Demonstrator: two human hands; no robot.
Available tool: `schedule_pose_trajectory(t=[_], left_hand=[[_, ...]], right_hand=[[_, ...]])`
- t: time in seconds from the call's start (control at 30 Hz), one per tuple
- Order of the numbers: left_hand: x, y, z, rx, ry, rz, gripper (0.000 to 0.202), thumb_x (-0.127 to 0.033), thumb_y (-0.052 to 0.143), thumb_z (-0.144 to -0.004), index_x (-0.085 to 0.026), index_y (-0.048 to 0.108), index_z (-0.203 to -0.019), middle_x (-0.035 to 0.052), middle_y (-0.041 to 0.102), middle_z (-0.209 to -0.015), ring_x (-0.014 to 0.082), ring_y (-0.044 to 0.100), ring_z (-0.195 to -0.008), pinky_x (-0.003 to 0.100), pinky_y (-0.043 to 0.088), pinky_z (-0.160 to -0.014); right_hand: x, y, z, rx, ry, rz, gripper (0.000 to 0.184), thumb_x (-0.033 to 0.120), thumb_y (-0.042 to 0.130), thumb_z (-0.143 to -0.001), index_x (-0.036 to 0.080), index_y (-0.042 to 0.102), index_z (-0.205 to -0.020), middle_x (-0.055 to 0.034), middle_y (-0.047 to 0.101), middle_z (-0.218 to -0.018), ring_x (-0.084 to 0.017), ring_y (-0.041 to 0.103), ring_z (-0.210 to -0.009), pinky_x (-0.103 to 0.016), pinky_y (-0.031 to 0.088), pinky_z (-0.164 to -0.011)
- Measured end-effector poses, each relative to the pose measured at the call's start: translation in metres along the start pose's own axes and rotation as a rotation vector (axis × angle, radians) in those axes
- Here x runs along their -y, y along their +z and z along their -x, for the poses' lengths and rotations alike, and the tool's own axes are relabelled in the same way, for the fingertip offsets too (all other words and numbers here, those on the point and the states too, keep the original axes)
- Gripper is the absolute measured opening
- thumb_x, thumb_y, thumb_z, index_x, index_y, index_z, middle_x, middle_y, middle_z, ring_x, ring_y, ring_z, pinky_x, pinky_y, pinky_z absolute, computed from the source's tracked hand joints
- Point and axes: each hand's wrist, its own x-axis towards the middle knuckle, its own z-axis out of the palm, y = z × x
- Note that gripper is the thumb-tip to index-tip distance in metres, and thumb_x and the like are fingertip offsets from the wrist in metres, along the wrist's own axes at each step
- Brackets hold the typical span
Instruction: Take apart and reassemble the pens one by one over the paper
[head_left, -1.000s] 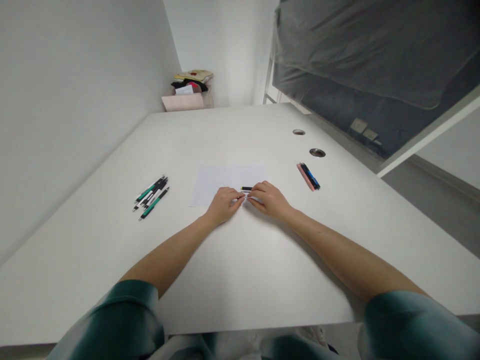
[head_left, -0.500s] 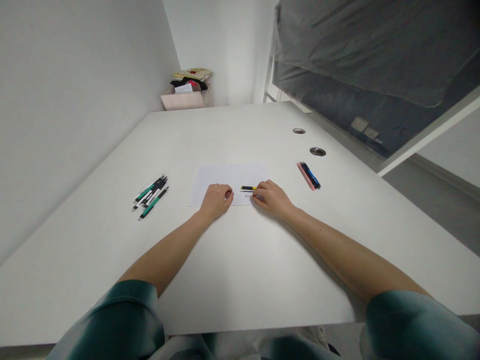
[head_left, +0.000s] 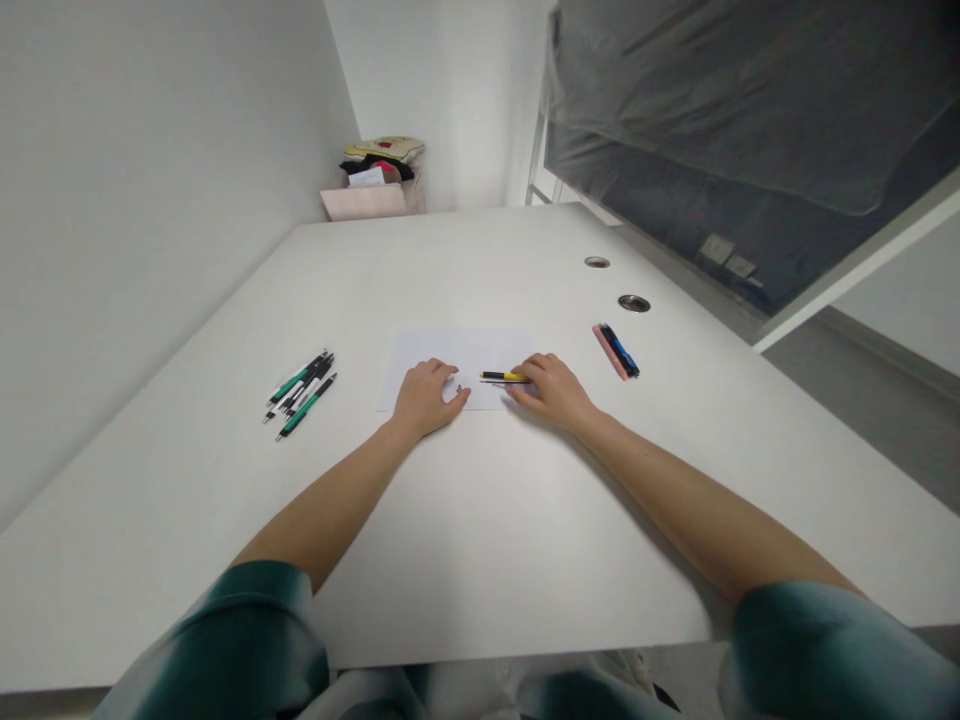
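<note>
A white sheet of paper (head_left: 466, 345) lies on the table under both hands. My left hand (head_left: 426, 398) rests on its left part, thumb and fingers apart, holding nothing. A tiny metallic piece (head_left: 459, 388), too small to name, lies between its fingertips. To the right, a yellow and black pen barrel (head_left: 493, 375) lies on the paper with a thin dark refill (head_left: 493, 381) just below it. My right hand (head_left: 553, 390) is over their right ends, its thumb and fingers apart. Its fingertips cover part of the pieces; whether they touch them is unclear.
Several green, black and white pens (head_left: 304, 392) lie in a pile at the left. At the right sit a pink piece (head_left: 609, 352) and blue-black pens (head_left: 621, 350). Two round grommets (head_left: 634, 303) are set in the white table (head_left: 465, 520). A box (head_left: 365, 203) stands beyond the far edge.
My left hand has opened from a pinch, and the tiny metallic piece now shows on the paper. The fingers of my right hand have spread, uncovering more of the yellow barrel.
</note>
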Motion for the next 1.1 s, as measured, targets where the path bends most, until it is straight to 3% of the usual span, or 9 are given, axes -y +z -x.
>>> schedule_pose_trajectory(t=[0.2,0.33,0.77,1.1], left_hand=[[0.011,0.001,0.002,0.117,-0.045,-0.079,0.06,-0.057,0.063,-0.079,-0.019,0.06,-0.124,0.0162,0.055,-0.135,0.0347,0.049,-0.125,0.05,0.04,-0.104],[0.015,0.005,0.001,0.159,-0.073,-0.069,0.063,-0.061,0.061,-0.079,-0.019,0.059,-0.126,0.0162,0.053,-0.139,0.0348,0.047,-0.128,0.051,0.038,-0.107],[0.015,0.006,0.0,0.147,-0.088,-0.05,0.064,-0.064,0.06,-0.078,-0.021,0.06,-0.126,0.0149,0.053,-0.14,0.0349,0.047,-0.128,0.05,0.038,-0.107],[0.008,-0.003,0.0,0.227,-0.13,-0.126,0.069,-0.066,0.055,-0.081,-0.02,0.056,-0.132,0.0128,0.049,-0.144,0.0318,0.044,-0.132,0.046,0.036,-0.11]], right_hand=[[-0.026,0.006,0.004,0.069,0.134,0.095,0.062,0.056,0.06,-0.081,0.02,0.056,-0.132,-0.0173,0.051,-0.14,-0.037,0.044,-0.128,-0.053,0.038,-0.1],[-0.029,0.008,0.003,0.153,0.177,0.095,0.062,0.059,0.059,-0.082,0.021,0.058,-0.129,-0.0169,0.05,-0.142,-0.037,0.043,-0.131,-0.054,0.036,-0.104],[-0.029,0.007,0.003,0.158,0.195,0.092,0.064,0.061,0.058,-0.082,0.02,0.058,-0.131,-0.0171,0.048,-0.144,-0.037,0.041,-0.133,-0.054,0.035,-0.106],[-0.027,0.007,0.002,0.172,0.194,0.099,0.066,0.063,0.055,-0.082,0.02,0.056,-0.132,-0.0167,0.046,-0.145,-0.038,0.039,-0.134,-0.054,0.034,-0.107]])
